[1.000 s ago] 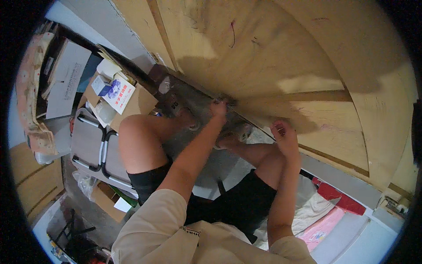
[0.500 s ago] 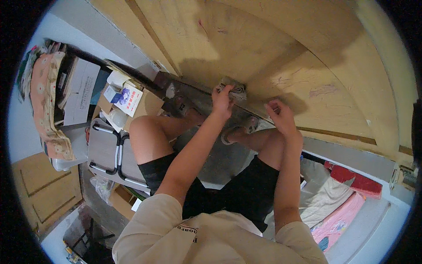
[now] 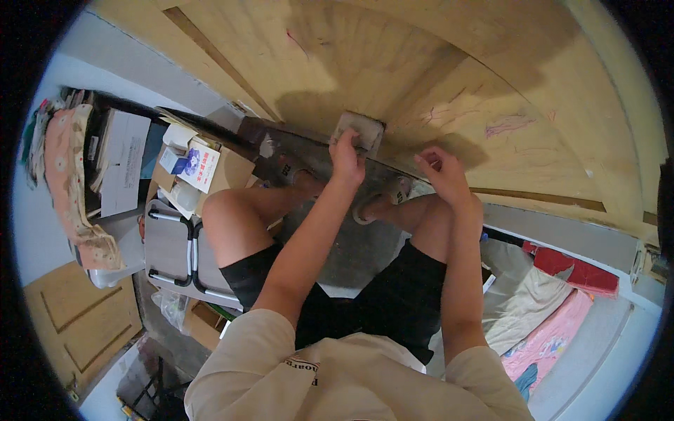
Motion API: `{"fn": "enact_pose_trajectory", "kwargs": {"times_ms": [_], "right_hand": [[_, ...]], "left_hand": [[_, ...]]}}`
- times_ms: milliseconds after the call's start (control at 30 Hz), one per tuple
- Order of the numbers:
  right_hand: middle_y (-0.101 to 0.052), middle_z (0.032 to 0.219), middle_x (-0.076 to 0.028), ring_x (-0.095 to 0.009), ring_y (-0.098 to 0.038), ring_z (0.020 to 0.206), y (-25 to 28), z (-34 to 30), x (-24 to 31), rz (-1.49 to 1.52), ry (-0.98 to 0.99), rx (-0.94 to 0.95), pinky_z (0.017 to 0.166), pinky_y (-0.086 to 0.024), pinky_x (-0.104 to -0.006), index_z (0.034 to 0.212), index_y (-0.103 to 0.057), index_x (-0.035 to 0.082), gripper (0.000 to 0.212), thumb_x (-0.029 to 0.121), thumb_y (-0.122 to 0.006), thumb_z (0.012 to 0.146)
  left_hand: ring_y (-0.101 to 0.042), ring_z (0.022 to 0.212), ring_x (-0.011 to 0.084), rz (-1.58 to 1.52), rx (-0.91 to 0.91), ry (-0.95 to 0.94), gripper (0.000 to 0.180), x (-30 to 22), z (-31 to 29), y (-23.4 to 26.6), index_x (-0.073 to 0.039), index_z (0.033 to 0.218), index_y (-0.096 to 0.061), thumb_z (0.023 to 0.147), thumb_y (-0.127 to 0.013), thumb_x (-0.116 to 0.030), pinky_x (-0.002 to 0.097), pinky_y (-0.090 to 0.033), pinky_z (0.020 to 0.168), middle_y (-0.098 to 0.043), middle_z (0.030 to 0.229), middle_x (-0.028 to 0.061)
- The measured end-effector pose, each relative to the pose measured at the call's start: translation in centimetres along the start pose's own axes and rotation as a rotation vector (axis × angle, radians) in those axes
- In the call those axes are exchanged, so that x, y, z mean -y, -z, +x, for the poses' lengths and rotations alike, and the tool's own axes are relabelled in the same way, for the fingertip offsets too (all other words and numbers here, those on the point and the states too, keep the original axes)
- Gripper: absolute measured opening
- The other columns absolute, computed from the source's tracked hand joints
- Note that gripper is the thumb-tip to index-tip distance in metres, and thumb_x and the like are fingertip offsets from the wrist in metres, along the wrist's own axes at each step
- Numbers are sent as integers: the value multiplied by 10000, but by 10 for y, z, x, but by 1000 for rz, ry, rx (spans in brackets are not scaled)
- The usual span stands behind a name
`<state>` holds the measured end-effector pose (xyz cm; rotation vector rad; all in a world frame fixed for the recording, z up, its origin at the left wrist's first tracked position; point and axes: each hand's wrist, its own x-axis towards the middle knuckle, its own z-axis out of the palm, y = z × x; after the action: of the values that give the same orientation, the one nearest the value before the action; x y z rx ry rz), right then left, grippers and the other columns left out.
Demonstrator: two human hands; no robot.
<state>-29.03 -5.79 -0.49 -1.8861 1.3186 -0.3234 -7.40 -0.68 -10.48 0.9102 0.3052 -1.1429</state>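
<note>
My left hand (image 3: 347, 158) grips a folded greyish cloth (image 3: 362, 126), holding it against the lower part of a yellowish wooden door (image 3: 414, 91). The cloth lies fairly flat, and my fingers cover its near left side. To the right, my right hand (image 3: 446, 174) hovers close to the same door with its fingers loosely curled; nothing shows in them. Red and purple scribbles (image 3: 509, 125) mark the door's surface to the right of the cloth. Both hands cast shadows on the wood.
At left, an open cardboard box (image 3: 228, 163) of small packages stands by a folding chair (image 3: 168, 242). Beyond it are stacked papers and a pink patterned cloth (image 3: 64, 158). Light and pink fabrics (image 3: 551, 330) lie at lower right. My knees flank the dark floor (image 3: 337, 245).
The cloth has turned from a bunched, edge-on look to a flatter face, and my left hand has shifted slightly left. My right hand has risen a little. The whole view has tilted slightly.
</note>
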Motion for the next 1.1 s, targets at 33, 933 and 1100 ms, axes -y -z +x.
{"fn": "enact_pose_trajectory", "kwargs": {"times_ms": [33, 933, 1100], "right_hand": [[-740, 922, -106, -235, -699, 839, 0, 1, -1, 14, -16, 12, 763, -546, -369, 1057, -706, 53, 302, 320, -717, 917], [-729, 923, -170, -291, -714, 839, -13, 5, -3, -21, 40, -107, 755, -558, -409, 1143, -647, 26, 420, 357, -729, 897], [-733, 949, -178, -321, -716, 868, -15, 6, 1, -23, 62, -113, 780, -561, -426, 1159, -645, 15, 440, 354, -727, 891]], "left_hand": [[-636, 932, 233, -12, -6, -10, 213, 5, 5, 2, -107, 1051, -592, 843, -634, -99, 432, -553, 814, -628, 1016, 33], [-608, 953, 209, 213, 35, 27, 382, -31, -36, -24, -146, 1171, -513, 837, -699, -162, 379, -466, 735, -604, 1077, 17], [-620, 1010, 228, 170, 194, -40, 272, -67, -74, -65, -115, 1132, -593, 895, -660, -230, 414, -506, 824, -657, 1104, 53]]}}
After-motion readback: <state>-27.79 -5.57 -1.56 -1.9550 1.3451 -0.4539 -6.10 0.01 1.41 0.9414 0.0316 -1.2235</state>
